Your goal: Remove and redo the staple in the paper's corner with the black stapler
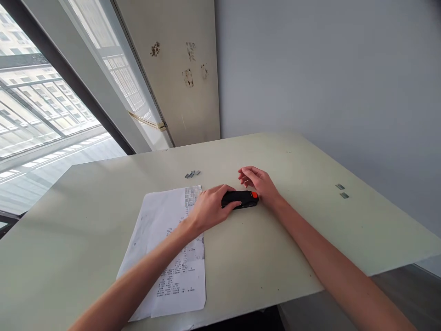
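Observation:
A black stapler (241,198) with an orange end lies on the table, turned sideways. My left hand (212,204) is wrapped round its left part, thumb on the near side and fingers over the far side. Just beyond the stapler's orange end, my right hand (258,180) rests at the table with loosely curled fingers apart and nothing visible in them. Printed paper sheets (179,280) overlap under my left forearm, their upper right corner close to my left hand.
Several small grey staple strips (192,174) lie beyond the papers. Two more strips (342,191) are at the right side of the pale table (268,257). A grey wall (310,69) borders the table at the right, and a large window (37,92) stands at the left.

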Motion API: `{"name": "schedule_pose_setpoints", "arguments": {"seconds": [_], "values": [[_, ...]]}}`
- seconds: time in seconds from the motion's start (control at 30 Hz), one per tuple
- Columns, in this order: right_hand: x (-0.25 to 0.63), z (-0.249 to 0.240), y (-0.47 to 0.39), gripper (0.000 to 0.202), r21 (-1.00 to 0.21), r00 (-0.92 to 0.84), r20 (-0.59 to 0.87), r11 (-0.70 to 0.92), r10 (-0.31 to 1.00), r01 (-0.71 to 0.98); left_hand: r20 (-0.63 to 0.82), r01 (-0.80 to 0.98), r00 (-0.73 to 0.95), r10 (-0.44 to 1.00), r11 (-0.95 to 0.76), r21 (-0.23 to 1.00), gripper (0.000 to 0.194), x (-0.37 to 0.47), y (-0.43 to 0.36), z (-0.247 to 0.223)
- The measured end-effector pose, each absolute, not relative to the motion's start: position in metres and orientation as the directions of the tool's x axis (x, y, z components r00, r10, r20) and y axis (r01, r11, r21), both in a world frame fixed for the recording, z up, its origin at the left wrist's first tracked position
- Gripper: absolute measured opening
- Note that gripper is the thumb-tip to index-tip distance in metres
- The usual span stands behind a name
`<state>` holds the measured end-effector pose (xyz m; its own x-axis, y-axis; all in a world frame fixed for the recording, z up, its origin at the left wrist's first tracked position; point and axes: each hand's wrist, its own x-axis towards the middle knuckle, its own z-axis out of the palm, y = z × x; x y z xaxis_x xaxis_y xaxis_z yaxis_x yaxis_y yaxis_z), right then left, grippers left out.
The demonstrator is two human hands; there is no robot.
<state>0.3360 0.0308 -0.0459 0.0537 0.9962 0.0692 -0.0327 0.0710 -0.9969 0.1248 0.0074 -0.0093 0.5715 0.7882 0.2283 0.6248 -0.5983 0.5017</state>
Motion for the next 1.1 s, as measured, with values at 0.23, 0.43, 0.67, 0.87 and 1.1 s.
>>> {"name": "schedule_pose_setpoints", "arguments": {"seconds": [0.23, 0.43, 0.67, 0.87, 1.1], "values": [[0.334, -0.045, 0.030, 0.040, -0.995, -0.016, 0.083, 0.083, 0.996, 0.051, 0.177, 0.580, 0.575, 0.798, -0.551, 0.600, 0.046, 0.113, 0.007, -0.017], [0.332, -0.051, 0.027, 0.043, -0.984, -0.008, 0.078, 0.078, 0.997, 0.163, 0.166, 0.600, 0.553, 0.816, -0.529, 0.600, 0.034, 0.080, 0.008, -0.022], [0.325, -0.052, 0.026, 0.050, -0.970, 0.016, 0.061, 0.056, 0.998, 0.236, 0.198, 0.611, 0.553, 0.810, -0.555, 0.564, 0.027, 0.078, 0.009, -0.026], [0.326, -0.035, 0.014, 0.044, -0.964, -0.211, 0.053, 0.105, 0.976, 0.243, 0.226, 0.610, 0.554, 0.801, -0.575, 0.545, 0.022, 0.076, 0.007, -0.030], [0.336, -0.024, 0.009, 0.037, -0.917, -0.387, -0.067, 0.096, 0.920, 0.388, 0.295, 0.595, 0.588, 0.753, -0.650, 0.473, 0.016, 0.056, 0.005, -0.024]]}}
